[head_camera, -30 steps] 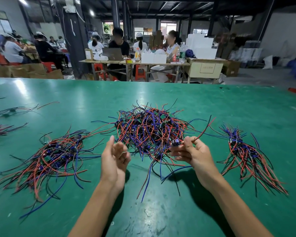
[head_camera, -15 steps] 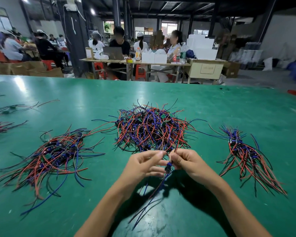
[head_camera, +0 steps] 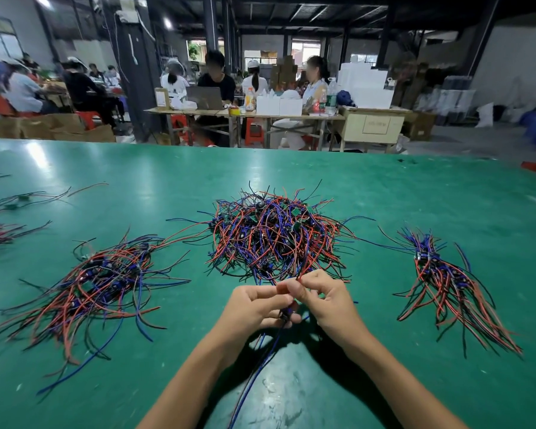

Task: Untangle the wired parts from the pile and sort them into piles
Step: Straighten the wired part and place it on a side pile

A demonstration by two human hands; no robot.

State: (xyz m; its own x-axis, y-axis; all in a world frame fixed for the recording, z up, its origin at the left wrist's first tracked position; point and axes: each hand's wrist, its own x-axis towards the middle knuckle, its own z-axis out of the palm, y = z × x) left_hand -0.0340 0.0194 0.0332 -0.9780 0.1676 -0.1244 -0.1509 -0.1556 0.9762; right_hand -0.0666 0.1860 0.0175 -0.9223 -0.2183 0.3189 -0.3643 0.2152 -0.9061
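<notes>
Broad green bench (head_camera: pixel 384 212), glossy, filling the lower view. At its centre, the tangled pile (head_camera: pixel 276 236) of red, blue and black wired parts with small green boards. To the left, a looser sorted pile (head_camera: pixel 99 280), wires fanned toward the near edge. To the right, a narrower sorted pile (head_camera: pixel 446 280), wires trailing down and right. Just in front of the centre pile, left hand (head_camera: pixel 254 308) and right hand (head_camera: pixel 325 301) together, each grip curled and pinching one wired part (head_camera: pixel 287 312), dark wires hanging down between the forearms toward the near edge.
</notes>
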